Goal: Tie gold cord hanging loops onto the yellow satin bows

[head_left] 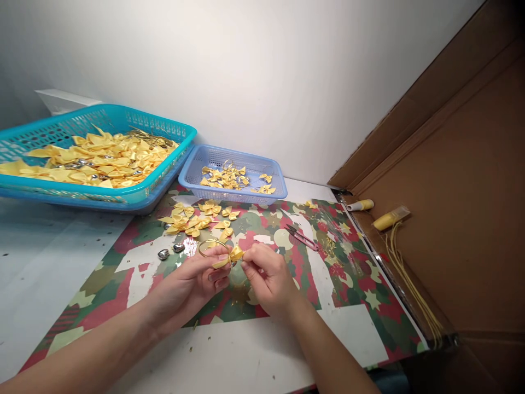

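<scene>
Between my two hands is a yellow ribbon bow (235, 253), held above the patterned sheet. My left hand (186, 282) pinches it from the left, and a loop of gold cord (199, 247) stands up over those fingers. At the bow's right edge my right hand (268, 276) is closed, thumb against forefinger; its fingertips partly cover what they pinch. Just beyond the hands lie several loose yellow bows (197, 223). Silver heart-shaped pieces (163, 254) rest on the sheet to the left of them.
A turquoise basket (164, 178) heaped with yellow bows stands back left. Beside it is a smaller blue basket (197, 189) with more bows. Pink thread snips (302, 238) lie right of my hands. Gold cords (404, 273) hang along the cardboard panel (463, 208) at right.
</scene>
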Available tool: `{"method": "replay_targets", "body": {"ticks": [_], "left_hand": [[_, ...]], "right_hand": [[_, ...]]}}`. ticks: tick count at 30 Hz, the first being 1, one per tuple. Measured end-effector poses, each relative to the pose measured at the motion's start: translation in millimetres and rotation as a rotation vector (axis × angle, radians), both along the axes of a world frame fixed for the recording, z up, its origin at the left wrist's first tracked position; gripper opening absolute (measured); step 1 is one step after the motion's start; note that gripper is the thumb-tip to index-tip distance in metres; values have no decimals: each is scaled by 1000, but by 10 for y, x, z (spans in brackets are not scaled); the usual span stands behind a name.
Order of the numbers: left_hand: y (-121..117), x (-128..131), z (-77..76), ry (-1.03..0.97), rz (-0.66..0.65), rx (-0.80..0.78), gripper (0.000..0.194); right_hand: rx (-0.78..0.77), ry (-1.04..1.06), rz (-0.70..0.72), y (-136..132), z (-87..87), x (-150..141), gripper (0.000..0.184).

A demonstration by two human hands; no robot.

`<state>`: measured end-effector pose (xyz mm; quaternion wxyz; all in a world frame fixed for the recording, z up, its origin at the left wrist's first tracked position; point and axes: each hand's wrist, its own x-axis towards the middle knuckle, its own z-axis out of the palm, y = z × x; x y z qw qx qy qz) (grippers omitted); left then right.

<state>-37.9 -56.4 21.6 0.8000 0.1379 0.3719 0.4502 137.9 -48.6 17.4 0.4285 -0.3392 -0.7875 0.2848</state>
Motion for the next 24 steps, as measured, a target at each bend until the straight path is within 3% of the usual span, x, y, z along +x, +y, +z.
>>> {"method": "replay_targets", "body": {"ticks": [14,24], "left_hand": [[14,20,17,122,-1,29,32],[18,25,15,149,-68,121,28]], "right_hand": [[-6,-35,-8,-17,63,9,20],[-78,18,17,-15,13,-5,19]]}}
